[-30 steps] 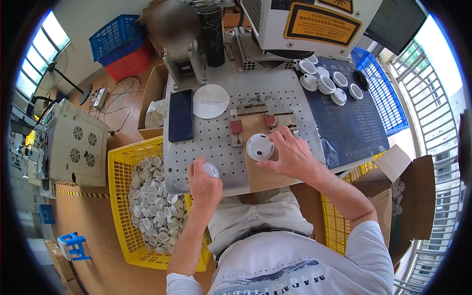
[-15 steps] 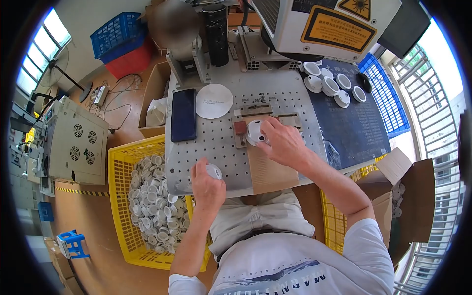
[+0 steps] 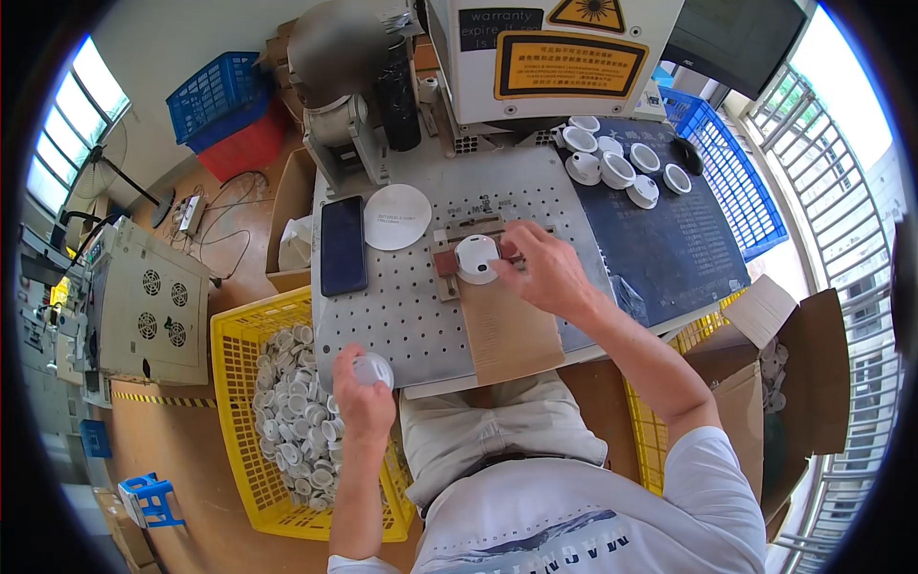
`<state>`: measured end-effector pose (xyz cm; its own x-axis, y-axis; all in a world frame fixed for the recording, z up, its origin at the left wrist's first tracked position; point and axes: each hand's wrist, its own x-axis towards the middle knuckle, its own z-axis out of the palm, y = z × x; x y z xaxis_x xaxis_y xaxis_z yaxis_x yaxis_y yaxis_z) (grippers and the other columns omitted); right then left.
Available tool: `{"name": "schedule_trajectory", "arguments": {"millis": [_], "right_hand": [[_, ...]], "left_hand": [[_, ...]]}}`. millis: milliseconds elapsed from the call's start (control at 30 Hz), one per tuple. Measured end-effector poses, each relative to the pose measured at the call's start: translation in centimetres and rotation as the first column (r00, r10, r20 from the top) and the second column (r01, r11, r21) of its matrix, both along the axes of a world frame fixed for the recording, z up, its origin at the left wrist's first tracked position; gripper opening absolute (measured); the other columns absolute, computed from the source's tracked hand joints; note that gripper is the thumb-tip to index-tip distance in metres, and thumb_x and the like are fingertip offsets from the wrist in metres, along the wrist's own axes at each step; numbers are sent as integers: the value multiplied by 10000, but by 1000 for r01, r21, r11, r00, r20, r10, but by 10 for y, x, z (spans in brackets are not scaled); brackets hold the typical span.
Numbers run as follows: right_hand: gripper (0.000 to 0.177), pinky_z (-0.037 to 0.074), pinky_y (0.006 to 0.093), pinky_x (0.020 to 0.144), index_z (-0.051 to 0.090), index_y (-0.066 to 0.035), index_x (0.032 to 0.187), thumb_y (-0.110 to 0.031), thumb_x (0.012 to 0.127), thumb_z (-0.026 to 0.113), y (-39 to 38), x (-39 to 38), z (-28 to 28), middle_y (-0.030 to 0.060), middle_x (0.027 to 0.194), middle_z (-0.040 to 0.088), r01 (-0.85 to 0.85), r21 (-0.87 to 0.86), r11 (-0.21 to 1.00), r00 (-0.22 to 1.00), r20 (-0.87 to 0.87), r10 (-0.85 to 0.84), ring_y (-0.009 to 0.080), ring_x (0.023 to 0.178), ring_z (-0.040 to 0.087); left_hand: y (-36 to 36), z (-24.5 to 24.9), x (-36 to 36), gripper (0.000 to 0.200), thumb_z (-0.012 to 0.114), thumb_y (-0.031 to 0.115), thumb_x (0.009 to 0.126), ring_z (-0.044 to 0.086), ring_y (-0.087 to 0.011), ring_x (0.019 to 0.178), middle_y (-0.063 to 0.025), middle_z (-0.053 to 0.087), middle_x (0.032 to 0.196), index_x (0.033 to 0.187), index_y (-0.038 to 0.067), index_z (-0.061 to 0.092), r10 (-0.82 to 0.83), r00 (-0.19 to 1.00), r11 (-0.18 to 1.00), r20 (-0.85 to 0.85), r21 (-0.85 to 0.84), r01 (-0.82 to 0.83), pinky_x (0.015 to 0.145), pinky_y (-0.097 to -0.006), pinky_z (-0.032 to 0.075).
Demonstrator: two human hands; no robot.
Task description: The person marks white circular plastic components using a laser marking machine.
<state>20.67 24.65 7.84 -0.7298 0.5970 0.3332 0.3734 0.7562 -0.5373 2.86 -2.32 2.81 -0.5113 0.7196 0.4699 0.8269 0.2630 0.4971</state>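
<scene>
My left hand (image 3: pixel 364 397) is closed around a white round plastic cap (image 3: pixel 373 370), held over the front left corner of the perforated metal plate (image 3: pixel 411 325). Another white cap (image 3: pixel 476 259), with small dark holes in its face, sits in a small metal fixture (image 3: pixel 447 284) beside a red block (image 3: pixel 446 263). My right hand (image 3: pixel 547 272) is at that cap's right side, thumb and forefinger apart, with the thumb tip right at the rim. Below the fixture, a piece of brown cardboard (image 3: pixel 512 335) hangs over the plate's front edge.
A phone (image 3: pixel 343 246) and a white disc (image 3: pixel 398 218) lie left of the fixture. Several white caps (image 3: pixel 618 171) rest on the dark mat (image 3: pixel 660 239). A yellow basket (image 3: pixel 229 411) full of caps stands at left; a laser-labelled machine head (image 3: pixel 564 67) overhangs the back.
My right fingers have loosened from the cap in the fixture and shifted to its right. My left hand has moved left and down with its cap. The camera view has shifted.
</scene>
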Motion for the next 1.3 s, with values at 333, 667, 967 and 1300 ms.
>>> {"name": "schedule_trajectory", "arguments": {"millis": [333, 667, 967, 1300], "right_hand": [[525, 524, 474, 832, 609, -20, 1143, -412, 809, 712, 176, 85, -4, 223, 1206, 603, 607, 230, 761, 751, 150, -644, 400, 1004, 652], [347, 509, 467, 778, 645, -24, 916, -361, 854, 693, 189, 109, -17, 207, 1034, 662, 511, 200, 836, 840, 90, -535, 367, 936, 652], [288, 420, 243, 484, 581, -20, 874, -259, 1028, 533, 26, 121, 19, 0, 640, 541, 47, -768, 639, 945, -173, -278, 67, 542, 519], [438, 529, 384, 719, 580, -13, 1158, -328, 881, 704, -1, 134, 15, 145, 1030, 630, 198, -182, 963, 980, 71, -188, 301, 792, 641]], "left_hand": [[-143, 2, -89, 465, 417, -136, 685, 513, -414, 1157, -264, 551, 1166, 1136, -113, 524, 649, 758, 761, 61, -41, -648, 1055, -458, 355], [-5, 9, -21, 184, 515, -95, 629, 521, -425, 1138, -245, 556, 1189, 781, -162, 594, 92, 993, 995, 67, -53, -89, 1034, -467, 382], [187, 9, 37, 124, 643, -28, 657, 452, -454, 1207, -321, 494, 1252, 728, -119, 687, -370, 910, 925, -188, -169, 341, 1032, -473, 383], [122, -5, 69, 98, 659, 61, 658, 468, -396, 1110, -254, 528, 1197, 685, -19, 710, -512, 821, 850, -253, -285, 442, 945, -509, 386]]}}
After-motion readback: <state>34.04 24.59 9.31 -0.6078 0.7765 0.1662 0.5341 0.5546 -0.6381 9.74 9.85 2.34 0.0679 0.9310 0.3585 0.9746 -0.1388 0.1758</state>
